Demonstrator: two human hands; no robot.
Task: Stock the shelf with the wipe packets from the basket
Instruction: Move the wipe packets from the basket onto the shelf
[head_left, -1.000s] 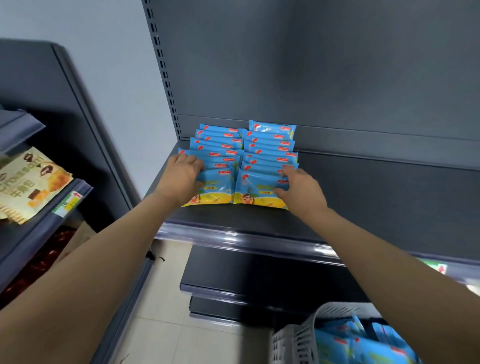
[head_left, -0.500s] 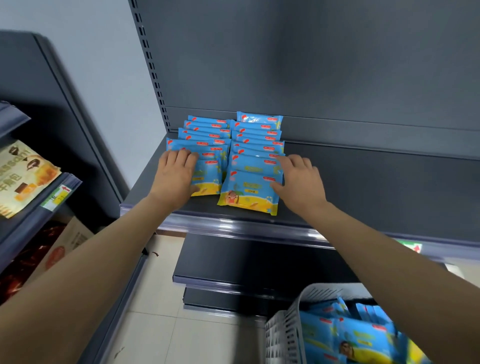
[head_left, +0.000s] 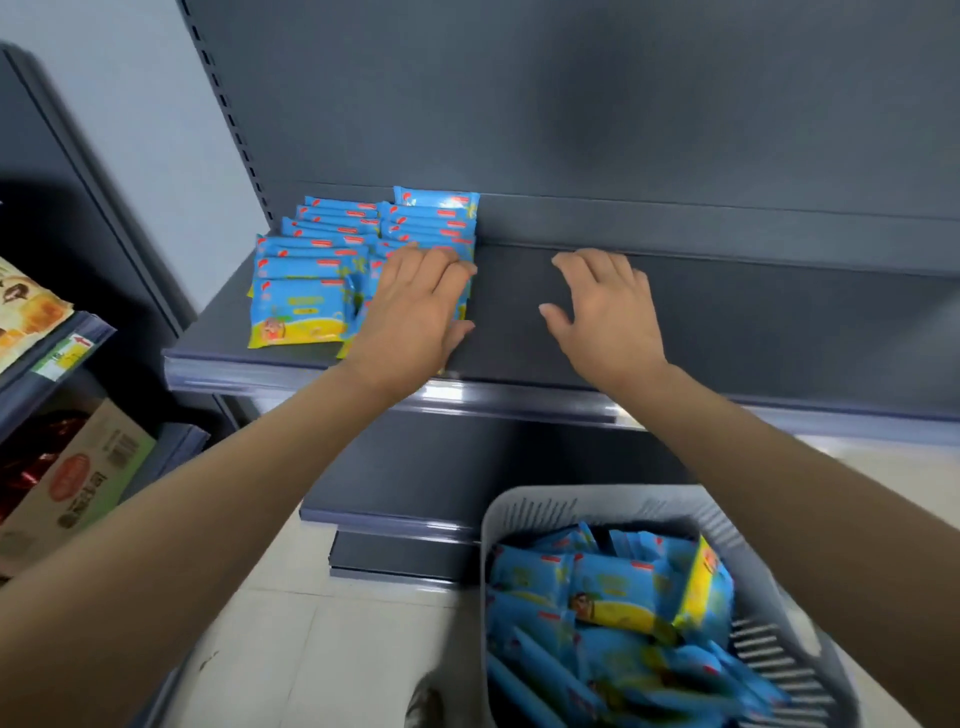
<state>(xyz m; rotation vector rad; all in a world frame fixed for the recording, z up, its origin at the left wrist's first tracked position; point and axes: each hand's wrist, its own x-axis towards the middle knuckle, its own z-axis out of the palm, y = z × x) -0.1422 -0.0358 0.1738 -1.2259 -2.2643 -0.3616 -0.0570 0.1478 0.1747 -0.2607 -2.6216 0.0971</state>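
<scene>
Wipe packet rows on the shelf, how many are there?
2. The left row lies near the shelf's left end; the right row sits beside it, its front under the left hand. Some packets may be hidden.

Left grip (head_left: 415, 312) flat, palm down, fingers straight; right grip (head_left: 605, 306) palm down, fingers spread.

Wipe packets (head_left: 301, 312): blue wrappers, yellow band along bottom, red mark at top. Lying in two side-by-side rows at centre-left of frame, overlapping like shingles, running from back to front of shelf (head_left: 727, 332). Front packet of left row showing full face; right row partly hidden. Shelf: dark grey, flat, spanning middle of frame. Basket (head_left: 566, 501): light grey, slotted walls, sitting at lower right, holding loose packets (head_left: 602, 587), heaped and tilting at mixed angles.
</scene>
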